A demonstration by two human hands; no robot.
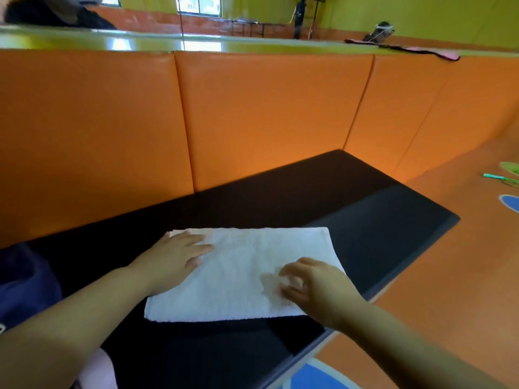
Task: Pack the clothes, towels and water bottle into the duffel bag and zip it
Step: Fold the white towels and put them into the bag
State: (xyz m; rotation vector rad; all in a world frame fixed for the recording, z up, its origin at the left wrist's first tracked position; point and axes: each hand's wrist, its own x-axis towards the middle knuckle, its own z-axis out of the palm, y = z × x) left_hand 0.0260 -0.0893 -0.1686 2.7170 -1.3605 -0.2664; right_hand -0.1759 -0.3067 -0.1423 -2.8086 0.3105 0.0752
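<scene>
A white towel lies folded flat on the black bench seat. My left hand rests flat on the towel's left part, fingers spread and pointing right. My right hand lies over the towel's near right corner with fingers curled and blurred; whether it pinches the cloth is unclear. A dark blue fabric thing, possibly the duffel bag, sits at the left edge, mostly cut off. No water bottle is in view.
Orange padded panels rise behind the bench. The orange floor lies to the right, with blue patches and small green items. A pale pink cloth shows at the bottom left. A pink and black item lies on the ledge.
</scene>
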